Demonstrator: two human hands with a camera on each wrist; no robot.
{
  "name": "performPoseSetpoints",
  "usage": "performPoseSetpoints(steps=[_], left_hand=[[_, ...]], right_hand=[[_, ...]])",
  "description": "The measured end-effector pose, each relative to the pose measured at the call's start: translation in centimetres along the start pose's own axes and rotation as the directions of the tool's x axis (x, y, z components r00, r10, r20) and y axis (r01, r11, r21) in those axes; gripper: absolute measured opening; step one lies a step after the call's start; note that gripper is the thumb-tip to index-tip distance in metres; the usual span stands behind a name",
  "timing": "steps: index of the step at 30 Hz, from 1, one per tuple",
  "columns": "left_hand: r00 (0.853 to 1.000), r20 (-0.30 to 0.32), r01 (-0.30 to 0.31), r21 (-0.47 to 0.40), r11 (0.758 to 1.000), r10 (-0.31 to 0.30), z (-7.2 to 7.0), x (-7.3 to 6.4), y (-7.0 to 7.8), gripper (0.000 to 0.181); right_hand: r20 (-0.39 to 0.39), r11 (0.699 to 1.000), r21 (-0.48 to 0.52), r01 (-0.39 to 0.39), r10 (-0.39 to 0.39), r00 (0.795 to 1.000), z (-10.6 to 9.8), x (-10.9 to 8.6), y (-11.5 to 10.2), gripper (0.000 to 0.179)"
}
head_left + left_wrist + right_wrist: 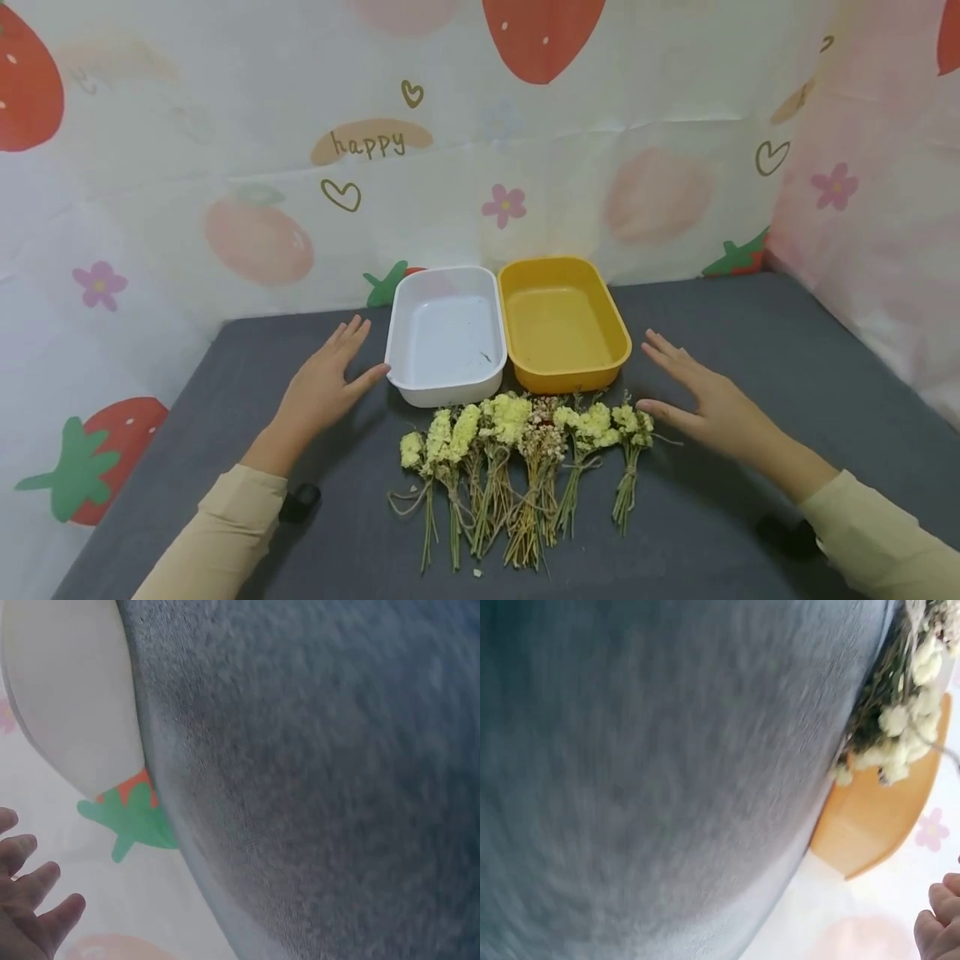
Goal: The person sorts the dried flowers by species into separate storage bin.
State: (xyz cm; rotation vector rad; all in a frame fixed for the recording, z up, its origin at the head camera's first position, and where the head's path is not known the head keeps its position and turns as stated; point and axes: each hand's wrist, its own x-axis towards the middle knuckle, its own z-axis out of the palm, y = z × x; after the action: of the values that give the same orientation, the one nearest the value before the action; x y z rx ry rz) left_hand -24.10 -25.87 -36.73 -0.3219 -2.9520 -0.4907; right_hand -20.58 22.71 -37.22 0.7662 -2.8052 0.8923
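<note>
My left hand is held beside the white tub, fingers extended and thumb tip right at its near-left corner. To the right of the yellow tub, my right hand has its fingers straight, with nothing held. Its thumb tip is close to the rightmost bundle of dried flowers. Several more tied bundles of pale yellow flowers lie in a row in front of the tubs, stems toward me. Among them is a bunch with small pinkish-beige blooms. A tiny green sprig lies inside the white tub.
The dark grey tabletop runs back to a strawberry-print cloth, which also covers the sides. Both tubs stand side by side near the back edge. A small pale crumb lies below the stems. Dark wrist cameras sit under both wrists.
</note>
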Motion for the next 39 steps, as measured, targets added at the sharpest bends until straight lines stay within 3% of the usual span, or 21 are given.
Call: performPoseSetpoints(steps=[8, 14, 22, 25, 29, 36, 39], left_hand=[[0.997, 0.036, 0.078, -0.154, 0.985, -0.074, 0.3, -0.3, 0.3, 0.084], [0.995, 0.023, 0.104, -0.234, 0.967, -0.101, 0.5, -0.2, 0.6, 0.082], [0.992, 0.046, 0.126, -0.331, 0.935, -0.117, 1.0, 0.0, 1.1, 0.078], [0.986, 0.085, 0.169, -0.407, 0.898, -0.147, 1.1, 0.1, 1.3, 0.079], [0.969, 0.15, 0.244, -0.517, 0.821, -0.195, 1.2, 0.2, 1.6, 0.081], [0.959, 0.186, 0.282, -0.608, 0.742, -0.212, 1.7, 0.3, 1.5, 0.078], [0.957, 0.193, 0.291, -0.665, 0.688, -0.218, 2.2, 0.2, 1.2, 0.078]], right_hand=[[-0.071, 0.999, 0.022, 0.044, -0.042, 0.997, 0.3, -1.0, -0.9, 0.077], [-0.124, 0.998, 0.064, 0.021, -0.013, 0.992, 0.1, -1.4, -1.9, 0.074], [-0.052, 0.982, 0.165, -0.092, 0.102, 0.993, -0.1, -1.7, -3.1, 0.073], [-0.034, 0.972, 0.204, -0.113, 0.122, 0.992, -0.1, -1.9, -3.4, 0.072], [-0.02, 0.96, 0.249, -0.124, 0.133, 0.991, 0.2, -2.1, -3.6, 0.069], [0.031, 0.915, 0.357, -0.188, 0.19, 0.981, 0.5, -2.7, -3.7, 0.064], [0.047, 0.895, 0.399, -0.2, 0.198, 0.979, 0.7, -2.9, -3.8, 0.061]])
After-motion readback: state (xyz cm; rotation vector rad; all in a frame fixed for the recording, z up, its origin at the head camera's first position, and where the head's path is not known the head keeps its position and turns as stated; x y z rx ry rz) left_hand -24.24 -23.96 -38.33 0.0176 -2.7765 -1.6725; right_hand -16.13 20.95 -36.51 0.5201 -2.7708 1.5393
